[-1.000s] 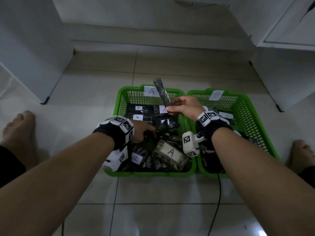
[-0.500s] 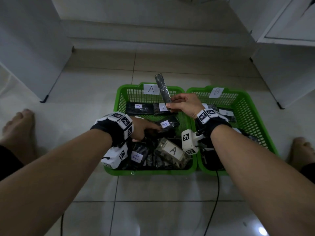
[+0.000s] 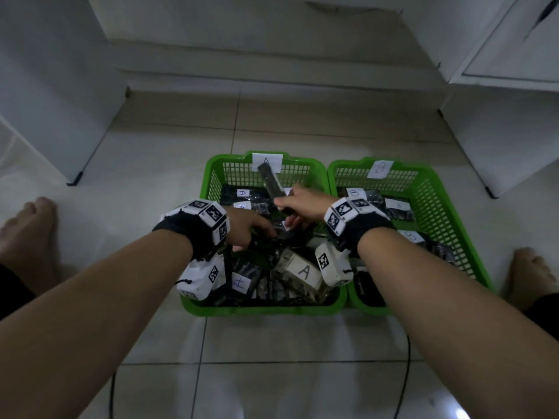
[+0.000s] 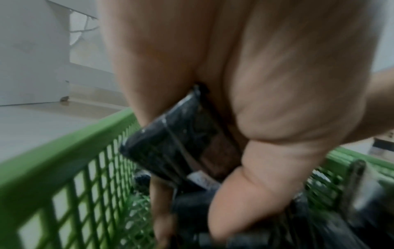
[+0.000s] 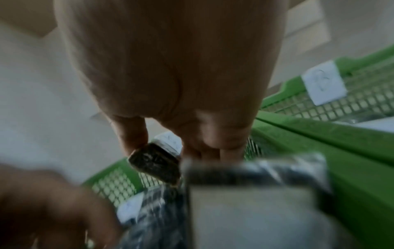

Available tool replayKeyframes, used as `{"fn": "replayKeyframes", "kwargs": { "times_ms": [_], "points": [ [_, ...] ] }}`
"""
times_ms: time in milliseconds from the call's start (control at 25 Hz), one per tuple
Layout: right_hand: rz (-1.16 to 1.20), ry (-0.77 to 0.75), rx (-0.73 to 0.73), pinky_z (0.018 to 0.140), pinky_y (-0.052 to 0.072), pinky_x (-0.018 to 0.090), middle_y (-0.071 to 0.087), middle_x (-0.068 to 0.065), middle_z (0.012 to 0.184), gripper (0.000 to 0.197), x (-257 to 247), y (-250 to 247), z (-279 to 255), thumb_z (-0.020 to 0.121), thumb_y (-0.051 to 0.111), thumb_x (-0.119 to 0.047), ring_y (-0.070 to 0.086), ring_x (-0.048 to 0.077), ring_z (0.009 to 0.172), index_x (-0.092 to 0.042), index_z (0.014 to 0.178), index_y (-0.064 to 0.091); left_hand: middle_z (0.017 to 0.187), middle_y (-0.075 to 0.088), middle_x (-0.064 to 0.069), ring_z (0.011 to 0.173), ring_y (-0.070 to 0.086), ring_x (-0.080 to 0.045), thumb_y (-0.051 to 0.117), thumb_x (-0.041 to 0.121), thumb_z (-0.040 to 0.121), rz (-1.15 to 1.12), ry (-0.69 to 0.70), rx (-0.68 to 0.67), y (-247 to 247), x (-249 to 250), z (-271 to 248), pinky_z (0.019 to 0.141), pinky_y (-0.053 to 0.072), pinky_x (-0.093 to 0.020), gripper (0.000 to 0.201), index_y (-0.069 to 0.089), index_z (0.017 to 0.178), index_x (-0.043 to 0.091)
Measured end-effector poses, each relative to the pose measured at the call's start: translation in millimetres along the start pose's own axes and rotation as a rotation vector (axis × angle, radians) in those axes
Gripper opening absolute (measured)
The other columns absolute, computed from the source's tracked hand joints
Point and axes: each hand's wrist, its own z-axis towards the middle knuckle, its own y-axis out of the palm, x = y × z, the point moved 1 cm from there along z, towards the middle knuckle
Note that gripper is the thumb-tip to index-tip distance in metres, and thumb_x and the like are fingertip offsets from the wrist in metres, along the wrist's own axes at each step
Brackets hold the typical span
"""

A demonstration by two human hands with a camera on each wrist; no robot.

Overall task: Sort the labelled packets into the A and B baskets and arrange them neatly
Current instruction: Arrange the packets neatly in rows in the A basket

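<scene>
Two green baskets stand side by side on the floor, basket A (image 3: 260,309) on the left and basket B (image 3: 472,237) on the right, each with a paper label on its far wall. My right hand (image 3: 287,207) pinches a long dark packet (image 3: 272,182) by its lower end and holds it tilted over the far part of basket A; the right wrist view shows that packet (image 5: 155,161) between the fingers. My left hand (image 3: 257,228) reaches into the middle of basket A and grips another dark packet (image 4: 175,148).
Several dark packets with A labels (image 3: 302,273) lie jumbled in the near half of basket A. Packets with B labels (image 3: 399,207) lie in basket B. White cabinets (image 3: 45,86) flank the tiled floor, bare feet (image 3: 27,228) rest at both sides, and a black cable (image 3: 402,373) trails near the right arm.
My right hand has come down and slightly left, lowering the long packet toward basket A. My left hand has pushed farther into the basket's middle.
</scene>
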Motion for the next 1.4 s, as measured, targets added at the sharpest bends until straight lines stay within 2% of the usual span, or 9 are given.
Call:
{"fn": "replayKeyframes", "kwargs": {
  "times_ms": [120,240,360,640,840,1000,1120,1200,1400],
  "points": [
    [-0.262,-0.011,-0.062,0.077,0.047,0.035,0.061,0.014,0.115,0.05,3.0,5.5,0.3,0.104,0.041,-0.048,0.064,0.034,0.094,-0.009,0.131,0.055,0.135,0.053,0.006,0.11,0.057,-0.018,0.053,-0.006,0.079,-0.149,0.014,0.262,-13.1,-16.7,0.2,0.086,0.057,-0.04,0.067,0.055,0.126,0.042],
    [0.01,-0.004,-0.108,0.075,0.056,0.034,0.072,0.012,0.102,0.035,2.9,5.9,0.4,0.105,0.044,-0.042,0.072,0.026,0.08,-0.015,0.095,0.065,0.13,0.058,0.002,0.111,0.057,-0.021,0.061,0.005,0.086,-0.068,-0.005,0.46,-20.0,-25.0,4.7,0.092,0.05,-0.035,0.048,0.053,0.124,0.034],
    [0.269,0.033,-0.071,0.047,0.05,0.019,0.07,0.003,0.079,0.026,1.8,5.3,-2.9,0.105,0.048,-0.032,0.069,0.012,0.054,-0.013,0.093,0.061,0.121,0.062,-0.008,0.093,0.057,-0.024,0.056,0.006,0.087,0.118,-0.088,0.334,-11.9,-20.0,14.6,0.074,0.047,-0.031,0.048,0.047,0.13,0.027],
    [0.381,0.025,-0.103,0.041,0.048,0.018,0.067,0.016,0.081,0.026,0.7,-0.7,-10.9,0.107,0.043,-0.026,0.068,0.016,0.049,-0.004,0.108,0.057,0.122,0.061,-0.007,0.09,0.054,-0.023,0.052,0.02,0.094,0.231,-0.079,0.253,-7.7,-24.6,11.2,0.075,0.045,-0.029,0.035,0.053,0.128,0.028],
    [0.23,-0.016,-0.096,0.062,0.054,0.034,0.068,0.029,0.091,0.048,-5.9,-2.2,-2.7,0.104,0.043,-0.033,0.067,0.032,0.067,0.011,0.12,0.056,0.127,0.056,-0.009,0.099,0.058,-0.026,0.046,0.013,0.097,0.262,0.012,0.175,-11.0,-13.9,9.3,0.076,0.049,-0.03,0.042,0.051,0.134,0.031],
    [0.146,-0.057,-0.117,0.082,0.051,0.037,0.068,0.022,0.1,0.04,-9.9,5.5,-4.9,0.106,0.039,-0.038,0.064,0.029,0.087,-0.007,0.099,0.063,0.138,0.054,-0.006,0.111,0.059,-0.026,0.05,0.01,0.094,0.472,-0.059,0.079,-0.9,-5.1,16.4,0.079,0.047,-0.024,0.054,0.047,0.14,0.038],
    [-0.053,-0.036,-0.149,0.091,0.049,0.027,0.061,0.017,0.131,0.045,-14.2,6.4,-15.0,0.109,0.032,-0.033,0.06,0.03,0.117,-0.005,0.13,0.061,0.138,0.055,-0.007,0.117,0.059,-0.026,0.057,0.015,0.092,0.569,-0.153,0.108,4.2,-3.8,22.9,0.093,0.051,-0.034,0.052,0.048,0.141,0.031],
    [-0.18,-0.024,-0.142,0.105,0.046,0.036,0.055,0.018,0.14,0.046,-18.3,2.8,-16.4,0.11,0.03,-0.031,0.055,0.034,0.125,-0.007,0.141,0.053,0.134,0.058,-0.011,0.118,0.058,-0.028,0.05,0.018,0.097,0.584,-0.222,0.131,1.8,-1.4,20.8,0.096,0.05,-0.038,0.039,0.053,0.136,0.016],
    [-0.176,-0.033,-0.101,0.114,0.038,0.043,0.056,0.01,0.144,0.055,-10.8,-0.8,-12.0,0.103,0.032,-0.048,0.057,0.027,0.124,-0.014,0.139,0.057,0.113,0.063,-0.002,0.084,0.06,-0.022,0.055,0.017,0.09,0.719,-0.186,0.174,-2.1,-0.8,12.9,0.075,0.054,-0.032,0.035,0.059,0.124,0.02]
  ]
}}
